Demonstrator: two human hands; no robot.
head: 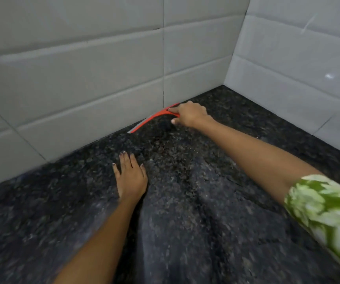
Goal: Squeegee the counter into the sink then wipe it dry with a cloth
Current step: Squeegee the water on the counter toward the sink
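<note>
A red squeegee [151,119] with a grey rubber blade lies along the foot of the back wall on the dark speckled granite counter [195,201]. My right hand [189,115] grips its handle end, arm stretched far forward. Closer to me, my left hand [130,177] rests flat on the counter with the fingers spread and nothing in it. The counter looks wet, with streaks and droplets around the middle. No sink and no cloth are in view.
Grey tiled walls meet in a corner at the back right [226,85], closing the counter on two sides. A green and white patterned sleeve [325,210] covers my right upper arm. The picture is blurred by motion.
</note>
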